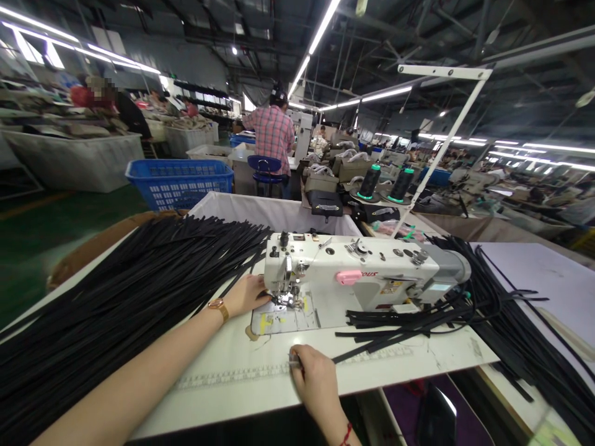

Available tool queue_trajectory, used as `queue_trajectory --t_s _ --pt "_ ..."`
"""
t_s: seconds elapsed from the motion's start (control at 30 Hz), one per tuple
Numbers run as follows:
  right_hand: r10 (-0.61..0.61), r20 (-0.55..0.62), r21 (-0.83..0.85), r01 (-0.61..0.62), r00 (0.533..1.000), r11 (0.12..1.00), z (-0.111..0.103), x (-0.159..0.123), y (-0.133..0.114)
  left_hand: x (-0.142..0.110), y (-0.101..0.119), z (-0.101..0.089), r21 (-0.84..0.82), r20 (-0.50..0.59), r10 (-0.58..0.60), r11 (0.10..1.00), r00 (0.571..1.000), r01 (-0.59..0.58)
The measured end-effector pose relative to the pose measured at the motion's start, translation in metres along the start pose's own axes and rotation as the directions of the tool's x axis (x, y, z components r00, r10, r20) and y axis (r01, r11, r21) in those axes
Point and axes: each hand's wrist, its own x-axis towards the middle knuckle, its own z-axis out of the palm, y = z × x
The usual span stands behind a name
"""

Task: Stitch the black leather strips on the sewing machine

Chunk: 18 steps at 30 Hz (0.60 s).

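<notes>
1. My left hand [248,294] reaches to the needle end of the glossy white industrial sewing machine [374,260], fingers together and gently bent; I cannot tell whether the fingertips grip anything there. A gold-banded wristwatch [216,303] circles that wrist.
2. My right hand [316,371] is closed, thumb against curled fingers, pinching a small grey object [294,358], too hidden to identify, over the ruler scale [237,375] along the front of the white tabletop [218,396].
3. The sewing machine stands on this tabletop, with a shiny metal plate [283,321] beneath its needle.
4. To my left spreads a big heap of long, flat black strips [106,291], reaching close to my left hand.
5. To my right, a loose bundle of similar black bands [409,322] lies before the machine; one band's end sits just beside my right hand.
6. Beyond the machine stand two black thread cones [370,181].
</notes>
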Motion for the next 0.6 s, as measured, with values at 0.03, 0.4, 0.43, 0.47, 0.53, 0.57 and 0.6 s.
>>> queue_trajectory --t_s 0.03,0.4,0.43,0.47,0.53,0.57,0.6 --pt "0.0 0.002 0.005 0.0 1.0 1.0 -0.001 0.0 -0.001 0.001 0.0 0.0 0.013 0.008 -0.002 1.0 1.0 0.002" --pt "0.006 0.014 0.022 -0.006 1.0 1.0 0.001 0.0 0.001 -0.033 0.015 0.012 0.161 0.121 0.03 0.986 0.992 -0.049" --pt "0.003 0.014 0.023 -0.003 1.0 1.0 0.002 0.0 0.001 -0.037 0.017 0.014 0.177 0.124 0.04 0.982 0.991 -0.062" --pt "-0.001 0.013 0.024 0.001 1.0 1.0 0.002 0.0 0.001 -0.039 0.019 0.015 0.201 0.128 0.048 0.977 0.991 -0.073" --pt "-0.002 0.009 0.023 0.002 1.0 1.0 0.002 0.0 0.001 -0.039 0.02 0.014 0.251 0.14 0.06 0.964 0.988 -0.093" --pt "0.001 0.005 0.02 -0.001 1.0 1.0 0.002 -0.001 0.0 -0.037 0.02 0.013 0.269 0.146 0.063 0.958 0.987 -0.101" --pt "0.002 0.004 0.018 -0.003 1.0 1.0 0.002 -0.001 0.0 -0.036 0.021 0.012 0.28 0.152 0.065 0.954 0.986 -0.106"
